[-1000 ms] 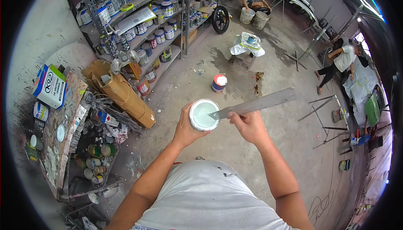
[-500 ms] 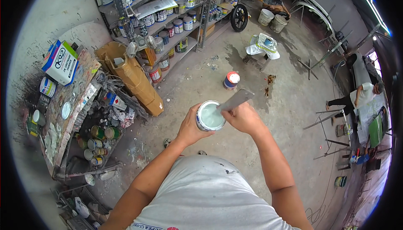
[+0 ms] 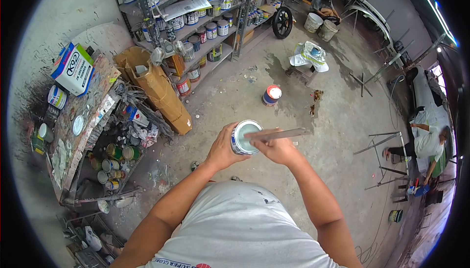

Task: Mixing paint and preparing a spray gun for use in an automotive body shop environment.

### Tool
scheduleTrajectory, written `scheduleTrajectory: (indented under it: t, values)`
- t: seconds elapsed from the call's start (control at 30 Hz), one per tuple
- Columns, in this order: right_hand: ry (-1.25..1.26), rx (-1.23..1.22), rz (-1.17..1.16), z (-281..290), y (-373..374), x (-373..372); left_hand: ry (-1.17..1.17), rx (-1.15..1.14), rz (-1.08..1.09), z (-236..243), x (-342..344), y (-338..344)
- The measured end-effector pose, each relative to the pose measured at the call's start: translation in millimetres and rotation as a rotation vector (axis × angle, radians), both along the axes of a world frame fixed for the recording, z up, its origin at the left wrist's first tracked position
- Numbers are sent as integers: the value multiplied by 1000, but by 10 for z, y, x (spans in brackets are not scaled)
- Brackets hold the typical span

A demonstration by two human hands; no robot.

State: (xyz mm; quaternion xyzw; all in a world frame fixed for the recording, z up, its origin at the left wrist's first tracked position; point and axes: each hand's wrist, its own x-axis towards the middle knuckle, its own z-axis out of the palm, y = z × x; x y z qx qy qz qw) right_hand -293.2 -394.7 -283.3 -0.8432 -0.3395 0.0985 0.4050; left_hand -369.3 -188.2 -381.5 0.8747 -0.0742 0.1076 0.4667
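Note:
In front of my body, my left hand (image 3: 222, 148) is wrapped round the side of an open paint can (image 3: 235, 142). Pale grey-green paint (image 3: 245, 132) shows inside its rim. My right hand (image 3: 280, 150) is closed on a flat grey stirring stick (image 3: 290, 133) just right of the can. One end of the stick reaches over the opening and into the can; the other sticks out to the right past my fingers. How deep the end sits in the paint is hard to tell. Farther off, a red and blue can (image 3: 271, 95) with a whitish top stands on the floor.
A paint-stained bench (image 3: 100, 79) at left bears a large thinner tin (image 3: 74, 69). Shelves of cans (image 3: 196, 33) stand behind a tall cardboard box (image 3: 156, 94). A covered stool (image 3: 309, 56) stands ahead. At far right, another person (image 3: 430, 143) bends near metal stands (image 3: 387, 158).
The stick has swung from slanting up and away to lying nearly level, pointing right. My right hand has moved slightly down and left. The other person at right has bent and shifted.

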Motion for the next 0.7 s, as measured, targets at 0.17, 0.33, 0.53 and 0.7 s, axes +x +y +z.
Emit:
scheduleTrajectory:
  t: [0.17, 0.33, 0.53, 0.7]
  values:
    - [122, -303, -52, 17, -36, -8, 11, 12, -22, 5, -5, -17]
    - [59, -14, 68, 39, 0, -65, 0, 4, -8, 31, -12, -10]
    - [113, -289, -113, 59, -15, -23, -23, 26, -8, 58, -38, 2]
    - [65, -17, -119, -11, 87, -242, -20, 38, -1, 78, -53, 15]
